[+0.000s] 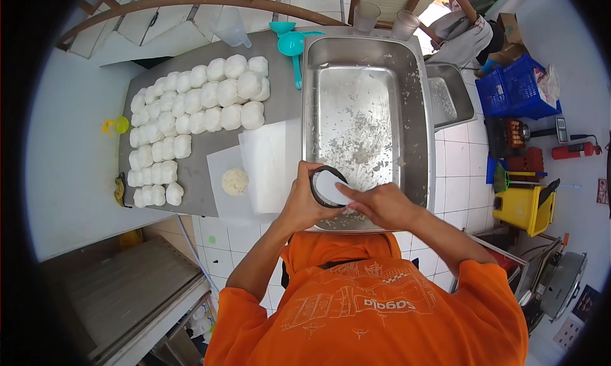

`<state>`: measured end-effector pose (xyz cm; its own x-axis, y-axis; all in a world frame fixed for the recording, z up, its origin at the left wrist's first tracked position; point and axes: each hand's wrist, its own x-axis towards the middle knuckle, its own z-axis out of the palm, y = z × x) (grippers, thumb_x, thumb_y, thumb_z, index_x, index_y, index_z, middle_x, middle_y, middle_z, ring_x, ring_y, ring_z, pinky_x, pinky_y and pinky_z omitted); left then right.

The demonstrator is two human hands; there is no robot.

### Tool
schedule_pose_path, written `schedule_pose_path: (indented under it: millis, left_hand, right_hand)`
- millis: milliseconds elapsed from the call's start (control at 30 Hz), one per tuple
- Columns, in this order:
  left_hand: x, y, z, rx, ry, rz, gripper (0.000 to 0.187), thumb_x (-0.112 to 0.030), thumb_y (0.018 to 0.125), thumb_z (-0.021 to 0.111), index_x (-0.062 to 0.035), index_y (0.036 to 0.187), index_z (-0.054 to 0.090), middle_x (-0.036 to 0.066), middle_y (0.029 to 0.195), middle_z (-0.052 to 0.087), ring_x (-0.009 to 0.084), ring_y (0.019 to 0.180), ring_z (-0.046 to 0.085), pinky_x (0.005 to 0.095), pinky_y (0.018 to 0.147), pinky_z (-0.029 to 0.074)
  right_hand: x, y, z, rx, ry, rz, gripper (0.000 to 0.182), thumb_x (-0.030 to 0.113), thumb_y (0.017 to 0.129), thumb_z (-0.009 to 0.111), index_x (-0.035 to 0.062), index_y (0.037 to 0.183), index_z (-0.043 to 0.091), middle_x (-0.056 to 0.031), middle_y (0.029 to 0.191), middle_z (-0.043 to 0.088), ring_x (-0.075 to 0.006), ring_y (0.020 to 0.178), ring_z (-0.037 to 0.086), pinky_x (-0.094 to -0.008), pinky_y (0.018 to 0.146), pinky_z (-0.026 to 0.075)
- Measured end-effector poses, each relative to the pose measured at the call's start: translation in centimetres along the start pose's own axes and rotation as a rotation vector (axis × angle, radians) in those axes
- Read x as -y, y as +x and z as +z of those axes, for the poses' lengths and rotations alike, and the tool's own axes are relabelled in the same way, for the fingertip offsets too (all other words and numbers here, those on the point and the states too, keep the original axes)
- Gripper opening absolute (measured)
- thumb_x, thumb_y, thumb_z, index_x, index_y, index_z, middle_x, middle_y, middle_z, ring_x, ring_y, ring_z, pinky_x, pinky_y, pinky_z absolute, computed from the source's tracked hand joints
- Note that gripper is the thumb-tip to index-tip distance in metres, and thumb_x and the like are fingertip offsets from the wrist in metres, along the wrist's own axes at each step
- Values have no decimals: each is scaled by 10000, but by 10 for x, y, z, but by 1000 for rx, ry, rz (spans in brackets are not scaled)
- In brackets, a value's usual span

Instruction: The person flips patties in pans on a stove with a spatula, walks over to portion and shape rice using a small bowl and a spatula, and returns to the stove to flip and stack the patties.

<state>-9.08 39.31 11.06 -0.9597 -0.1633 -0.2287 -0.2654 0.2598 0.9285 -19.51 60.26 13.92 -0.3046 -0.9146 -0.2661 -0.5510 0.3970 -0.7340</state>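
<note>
My left hand (304, 204) is closed around the side of a small round black bowl (314, 189) above the near end of a large steel pan. My right hand (382, 206) grips a flat white rounded piece (330, 186) that covers most of the bowl's opening. What the bowl holds is hidden. Scattered white grains, looking like cooked rice, stick to the floor and walls of the steel pan (417, 124). Left of it, a round portion of rice (235, 182) lies on white paper (219, 159), beside a stack of paper sheets (266, 169).
Rows of white wrapped bundles (191, 102) fill the grey table's left part. Teal scoops (291, 45) and a clear jug (232, 29) stand at the back. Two clear cups (405, 26) sit behind the pan. Another person (468, 41) is at the upper right, near blue crates (519, 89).
</note>
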Motion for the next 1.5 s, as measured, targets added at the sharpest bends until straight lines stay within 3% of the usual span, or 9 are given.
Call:
schedule_pose_path:
  millis: [200, 267, 400, 500, 600, 700, 1000, 1367, 1500]
  left_hand:
    - [-8, 4, -8, -95, -31, 79, 938, -166, 612, 971, -22, 1263, 312, 224, 1192, 610, 342, 1125, 643, 405, 958, 524]
    - [-3, 8, -11, -122, -39, 116, 935, -150, 608, 973, -28, 1270, 324, 195, 1219, 574, 299, 1149, 608, 399, 998, 496]
    - [12, 10, -30, -270, -74, 185, 939, -116, 605, 970, -34, 1277, 320, 180, 1254, 541, 266, 1171, 582, 383, 1022, 480]
    - [19, 11, -44, -340, -31, 187, 966, -93, 589, 975, -40, 1286, 308, 176, 1269, 523, 259, 1185, 566, 381, 1030, 475]
    - [16, 13, -56, -384, 42, 214, 957, -111, 602, 976, -32, 1278, 303, 195, 1236, 570, 281, 1150, 611, 396, 993, 511]
    - [21, 14, -62, -419, 70, 207, 956, -119, 607, 978, -31, 1275, 300, 201, 1252, 566, 284, 1154, 613, 398, 989, 518]
    - [36, 15, -58, -491, -27, 171, 977, -94, 594, 977, -37, 1294, 298, 178, 1276, 519, 265, 1187, 567, 395, 1025, 484]
    - [22, -6, -51, -464, -45, 182, 972, -99, 600, 970, -18, 1295, 295, 204, 1332, 497, 268, 1224, 548, 399, 1050, 470]
    - [-8, -23, -37, -335, 4, 20, 952, -69, 587, 962, -31, 1269, 298, 217, 1303, 545, 280, 1193, 593, 389, 1011, 503]
  right_hand:
    - [19, 6, -11, -34, 34, 125, 468, 266, 1041, 516, 99, 1478, 508, -212, 621, 588, -386, 582, 612, -431, 651, 510]
    - [-21, 11, -7, -180, 103, -16, 463, 260, 1044, 510, 102, 1478, 509, -228, 634, 588, -379, 576, 608, -444, 660, 512]
    - [-26, 23, -57, -279, 15, 350, 524, 94, 996, 509, 85, 1512, 420, -197, 798, 691, -366, 729, 703, -470, 732, 534]
    - [-99, 30, -43, -64, -705, 416, 447, 48, 921, 566, 46, 1367, 570, -187, 826, 720, -379, 802, 725, -466, 766, 560]
    - [-136, 58, -48, 7, -800, 537, 287, 51, 868, 591, 43, 1136, 692, -188, 922, 741, -342, 862, 735, -442, 794, 579]
    - [-130, 88, -54, 150, -810, 359, 174, 106, 897, 574, 80, 970, 730, -178, 971, 745, -300, 899, 740, -428, 787, 580]
    - [-80, 96, 36, 551, -662, -17, 170, 119, 883, 607, 79, 981, 740, -149, 1006, 742, -314, 950, 727, -441, 809, 571]
    - [-68, 57, 16, 179, 231, 17, 320, 182, 954, 606, 87, 1248, 692, -185, 982, 734, -377, 890, 698, -466, 797, 536]
    - [-6, 13, -46, -12, 24, 276, 327, 192, 975, 597, 93, 1277, 674, -188, 852, 722, -358, 800, 704, -469, 762, 531]
